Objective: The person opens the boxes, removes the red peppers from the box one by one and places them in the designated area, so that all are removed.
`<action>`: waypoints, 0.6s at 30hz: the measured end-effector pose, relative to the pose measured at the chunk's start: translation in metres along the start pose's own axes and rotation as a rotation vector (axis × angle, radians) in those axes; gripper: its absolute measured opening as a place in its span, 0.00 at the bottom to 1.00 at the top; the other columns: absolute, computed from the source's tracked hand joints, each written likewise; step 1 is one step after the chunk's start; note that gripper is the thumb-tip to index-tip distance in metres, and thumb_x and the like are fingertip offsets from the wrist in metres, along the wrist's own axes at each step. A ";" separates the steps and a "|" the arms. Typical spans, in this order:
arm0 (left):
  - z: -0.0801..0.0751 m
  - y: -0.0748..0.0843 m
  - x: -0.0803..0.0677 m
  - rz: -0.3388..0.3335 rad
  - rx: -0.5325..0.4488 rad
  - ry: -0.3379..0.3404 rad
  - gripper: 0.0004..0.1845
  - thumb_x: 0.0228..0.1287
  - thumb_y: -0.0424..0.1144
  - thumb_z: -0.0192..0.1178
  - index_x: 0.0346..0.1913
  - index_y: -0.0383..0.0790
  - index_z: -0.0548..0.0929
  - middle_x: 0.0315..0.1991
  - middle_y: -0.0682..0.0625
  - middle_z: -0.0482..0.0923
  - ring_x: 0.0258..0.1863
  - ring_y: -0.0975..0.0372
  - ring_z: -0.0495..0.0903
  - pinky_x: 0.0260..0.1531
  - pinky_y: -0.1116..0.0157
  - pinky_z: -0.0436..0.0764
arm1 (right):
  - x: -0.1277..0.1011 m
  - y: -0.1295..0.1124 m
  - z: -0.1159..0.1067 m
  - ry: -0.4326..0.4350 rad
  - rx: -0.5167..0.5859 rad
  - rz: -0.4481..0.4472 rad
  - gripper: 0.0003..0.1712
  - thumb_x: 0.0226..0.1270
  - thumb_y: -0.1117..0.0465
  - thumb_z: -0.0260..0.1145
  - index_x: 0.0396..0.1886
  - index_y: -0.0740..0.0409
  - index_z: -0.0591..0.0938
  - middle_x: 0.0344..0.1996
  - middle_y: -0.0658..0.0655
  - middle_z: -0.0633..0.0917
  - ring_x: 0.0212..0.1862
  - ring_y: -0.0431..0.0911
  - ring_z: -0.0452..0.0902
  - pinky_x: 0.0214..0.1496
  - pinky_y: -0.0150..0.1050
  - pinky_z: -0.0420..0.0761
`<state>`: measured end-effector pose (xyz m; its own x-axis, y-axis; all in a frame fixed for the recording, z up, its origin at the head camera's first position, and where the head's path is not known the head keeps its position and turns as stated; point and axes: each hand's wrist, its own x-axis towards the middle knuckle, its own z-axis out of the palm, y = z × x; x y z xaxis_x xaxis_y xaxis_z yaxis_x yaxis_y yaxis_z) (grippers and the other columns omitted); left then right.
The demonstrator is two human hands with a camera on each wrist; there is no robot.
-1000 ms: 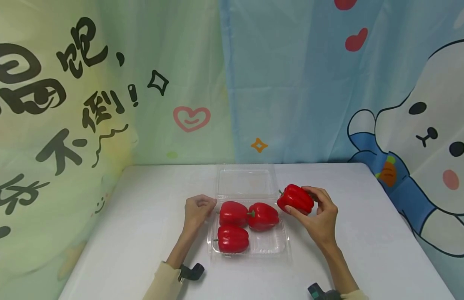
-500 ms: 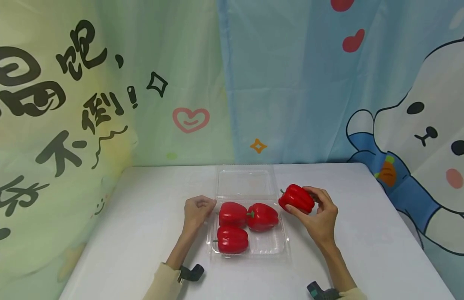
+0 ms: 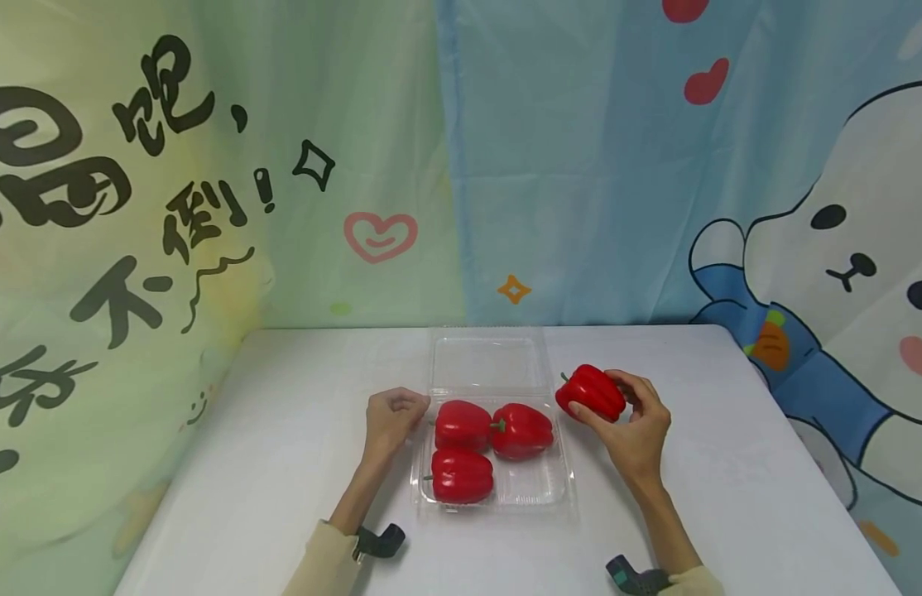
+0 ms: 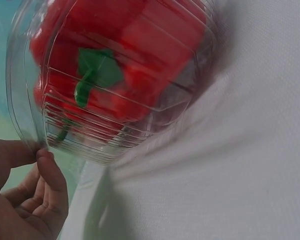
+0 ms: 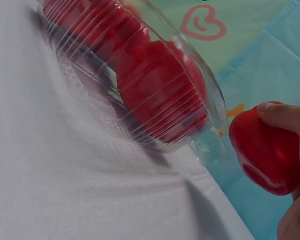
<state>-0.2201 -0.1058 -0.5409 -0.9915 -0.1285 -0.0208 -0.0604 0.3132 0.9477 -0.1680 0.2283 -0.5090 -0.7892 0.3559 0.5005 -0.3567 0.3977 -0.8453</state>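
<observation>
A clear plastic clamshell container (image 3: 531, 492) lies with its lid (image 3: 491, 360) folded back. Inside it are three red bell peppers: one at the back left (image 3: 463, 425), one at the back right (image 3: 523, 431), and one at the front left (image 3: 462, 476). My left hand (image 3: 392, 418) pinches the container's left rim between thumb and forefinger, as the left wrist view shows up close. Off the container's right side, my right hand (image 3: 640, 430) holds another red bell pepper (image 3: 591, 392) above the table, its green stem facing left. The front right part of the container's floor shows bare.
The white table (image 3: 282, 463) reaches back to a printed curtain (image 3: 550, 165) with writing, hearts and a cartoon animal. Dark wrist cameras sit on the left wrist (image 3: 381, 541) and the right wrist (image 3: 636, 577).
The right hand's bell pepper has shifted very slightly right and tilted a little. My left hand and the container stay in place.
</observation>
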 end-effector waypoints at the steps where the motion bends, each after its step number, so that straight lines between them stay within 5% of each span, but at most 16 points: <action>1: 0.000 0.000 0.000 -0.002 0.001 0.001 0.09 0.62 0.42 0.68 0.32 0.39 0.87 0.24 0.44 0.85 0.21 0.60 0.81 0.21 0.67 0.79 | 0.000 0.000 0.000 0.002 -0.004 0.006 0.38 0.43 0.72 0.82 0.59 0.64 0.80 0.55 0.64 0.82 0.53 0.48 0.77 0.56 0.21 0.78; 10: 0.001 0.002 -0.001 -0.004 -0.017 -0.006 0.08 0.63 0.41 0.68 0.32 0.38 0.87 0.24 0.43 0.85 0.21 0.61 0.80 0.19 0.68 0.78 | -0.001 -0.001 0.005 0.052 -0.064 0.057 0.38 0.44 0.70 0.82 0.59 0.64 0.79 0.56 0.62 0.83 0.54 0.52 0.76 0.55 0.19 0.76; 18: 0.001 0.001 -0.001 -0.002 -0.022 0.000 0.08 0.63 0.41 0.68 0.32 0.38 0.87 0.23 0.43 0.85 0.20 0.60 0.80 0.18 0.68 0.77 | 0.003 0.034 0.009 0.078 -0.076 0.067 0.39 0.43 0.69 0.83 0.60 0.58 0.80 0.56 0.59 0.83 0.53 0.51 0.76 0.53 0.18 0.76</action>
<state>-0.2192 -0.1048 -0.5400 -0.9914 -0.1292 -0.0222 -0.0595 0.2927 0.9544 -0.1868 0.2356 -0.5382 -0.7676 0.4478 0.4585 -0.2631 0.4322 -0.8625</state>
